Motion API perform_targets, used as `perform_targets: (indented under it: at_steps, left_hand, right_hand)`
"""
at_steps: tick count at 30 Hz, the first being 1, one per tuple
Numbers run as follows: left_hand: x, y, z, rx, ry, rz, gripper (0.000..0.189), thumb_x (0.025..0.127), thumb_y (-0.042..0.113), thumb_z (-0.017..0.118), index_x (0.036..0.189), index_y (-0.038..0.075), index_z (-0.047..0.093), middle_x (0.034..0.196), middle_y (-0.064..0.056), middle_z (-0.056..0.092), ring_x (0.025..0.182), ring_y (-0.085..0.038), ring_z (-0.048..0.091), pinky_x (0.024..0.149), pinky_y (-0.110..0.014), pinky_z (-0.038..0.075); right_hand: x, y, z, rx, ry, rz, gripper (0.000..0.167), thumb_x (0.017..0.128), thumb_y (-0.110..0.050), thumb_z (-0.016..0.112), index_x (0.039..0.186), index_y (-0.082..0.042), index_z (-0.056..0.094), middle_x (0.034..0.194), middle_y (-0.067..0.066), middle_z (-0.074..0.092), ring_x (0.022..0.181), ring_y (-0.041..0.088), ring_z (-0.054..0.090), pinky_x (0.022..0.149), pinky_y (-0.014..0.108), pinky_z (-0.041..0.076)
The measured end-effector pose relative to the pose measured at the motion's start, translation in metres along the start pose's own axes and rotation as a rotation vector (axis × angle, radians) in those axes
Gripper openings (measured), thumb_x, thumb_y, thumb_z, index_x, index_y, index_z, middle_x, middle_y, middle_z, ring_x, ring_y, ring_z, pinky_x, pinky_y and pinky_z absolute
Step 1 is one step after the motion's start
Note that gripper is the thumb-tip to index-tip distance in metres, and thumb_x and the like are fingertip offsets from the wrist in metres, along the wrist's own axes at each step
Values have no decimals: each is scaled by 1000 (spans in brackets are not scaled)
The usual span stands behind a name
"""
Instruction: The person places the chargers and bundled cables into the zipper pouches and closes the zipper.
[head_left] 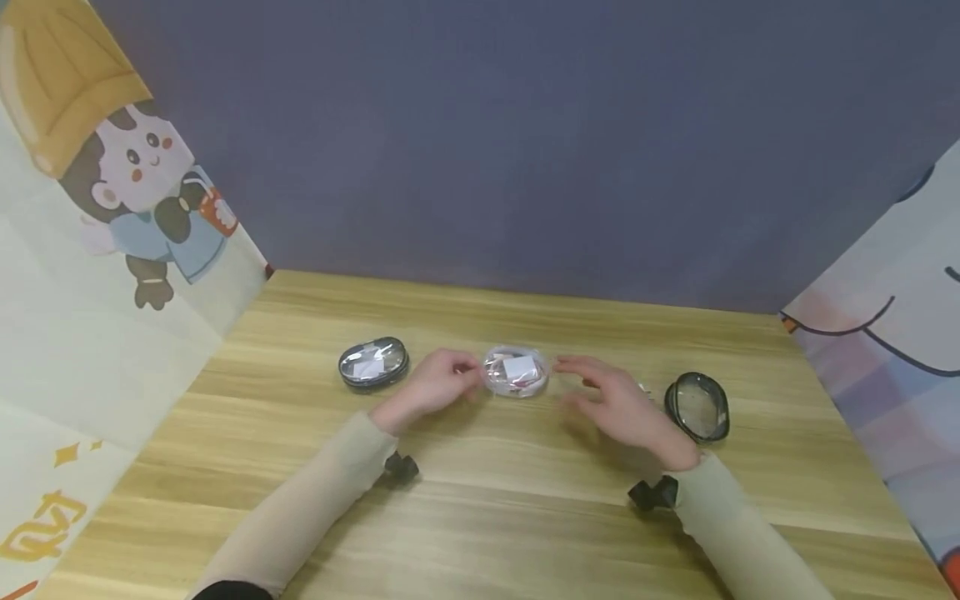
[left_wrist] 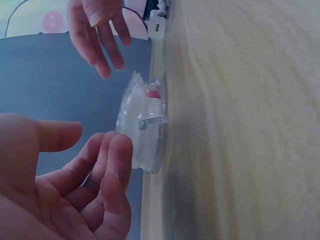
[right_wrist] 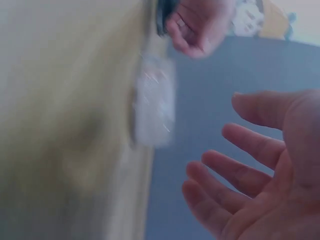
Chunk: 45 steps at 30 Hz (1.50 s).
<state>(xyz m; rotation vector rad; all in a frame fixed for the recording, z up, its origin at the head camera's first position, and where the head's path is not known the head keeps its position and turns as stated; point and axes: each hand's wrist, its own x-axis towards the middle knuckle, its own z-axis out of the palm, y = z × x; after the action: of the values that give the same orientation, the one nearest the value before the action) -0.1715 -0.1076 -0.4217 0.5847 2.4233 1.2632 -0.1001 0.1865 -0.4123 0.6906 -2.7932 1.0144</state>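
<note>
A clear pouch with whitish trim (head_left: 516, 386) lay on the wooden table (head_left: 480, 517), between the two hands, with a white card (head_left: 520, 367) showing inside it. The left hand (head_left: 441, 382) was at the pouch's left end, its fingers loosely bent and the thumb apart, pinching nothing; whether the fingertips touched the pouch could not be told. The right hand (head_left: 621, 407) hovered just beside the right end, fingers and thumb spread, with nothing in them. A zip pull (left_wrist: 154, 120) hung on the pouch's near side. Left of the left hand lay a black-trimmed clear case (head_left: 373, 364); a second dark-rimmed case (head_left: 697, 407) lay to the right of the right hand. A dark blue-grey wall (head_left: 495, 150) stood beyond the table's far edge.
</note>
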Motion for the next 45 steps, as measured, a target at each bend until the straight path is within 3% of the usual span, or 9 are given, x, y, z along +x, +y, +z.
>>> perform_targets:
  at_steps: [9, 14, 19, 24, 28, 31, 37, 40, 45]
  left_hand:
    - [1, 2, 0, -74, -24, 25, 26, 99, 29, 60, 112, 8, 69, 96, -10, 70, 76, -29, 68, 68, -41, 57]
    - [2, 12, 0, -100, -32, 40, 26, 99, 27, 61, 115, 7, 69, 98, -9, 69, 81, -35, 67, 72, -48, 57]
    - [8, 22, 8, -71, -41, 103, 20, 98, 24, 64, 109, 10, 71, 94, 0, 68, 83, -26, 67, 71, -40, 58]
    - [11, 38, 19, -53, -60, 172, 18, 97, 22, 64, 106, 9, 72, 92, 3, 69, 79, -18, 66, 67, -31, 56]
    - [15, 54, 33, -28, -99, 254, 16, 98, 20, 63, 103, 7, 73, 89, 6, 69, 77, -14, 67, 65, -26, 56]
    - [19, 66, 46, 7, -150, 310, 16, 99, 22, 62, 103, 9, 72, 85, 7, 68, 73, -10, 66, 62, -23, 55]
    - [30, 85, 78, 85, -245, 343, 18, 100, 23, 61, 106, 10, 73, 82, 10, 67, 72, -5, 62, 64, -18, 51]
    - [38, 92, 97, 148, -268, 374, 17, 100, 26, 61, 106, 15, 73, 85, 15, 66, 75, 0, 59, 67, -14, 48]
    - [47, 105, 125, 227, -286, 398, 15, 99, 32, 63, 107, 22, 71, 94, 20, 65, 84, 8, 56, 77, -8, 43]
  right_hand:
    - [-25, 20, -51, -68, 100, 120, 35, 99, -19, 65, 132, -9, 62, 130, 11, 63, 116, 33, 60, 91, 53, 52]
    - [-46, 40, -69, -153, 130, 156, 35, 99, -22, 64, 130, -4, 62, 123, 18, 65, 103, 36, 64, 80, 50, 55]
    - [-67, 61, -80, -214, 146, 217, 34, 98, -18, 65, 126, -1, 63, 119, 23, 64, 84, 32, 67, 67, 40, 53]
    - [-80, 78, -83, -331, 180, 182, 31, 90, -11, 73, 117, 1, 66, 115, 25, 64, 64, 17, 50, 57, 35, 39]
    - [-84, 84, -79, -358, 210, 164, 34, 83, -7, 77, 113, 5, 65, 117, 32, 60, 84, 40, 58, 74, 54, 47]
    - [-85, 85, -74, -339, 205, 216, 41, 83, -13, 77, 115, 7, 62, 120, 37, 55, 108, 58, 49, 90, 69, 36]
    - [-84, 82, -64, -329, 95, 425, 72, 88, -44, 74, 132, 7, 49, 132, 42, 41, 115, 63, 38, 95, 72, 28]
    - [-82, 82, -64, -329, 88, 468, 71, 89, -43, 73, 133, 7, 47, 133, 43, 39, 116, 63, 37, 94, 72, 30]
    - [-80, 81, -65, -270, 127, 457, 62, 91, -33, 70, 135, 5, 48, 132, 41, 43, 116, 61, 41, 91, 72, 36]
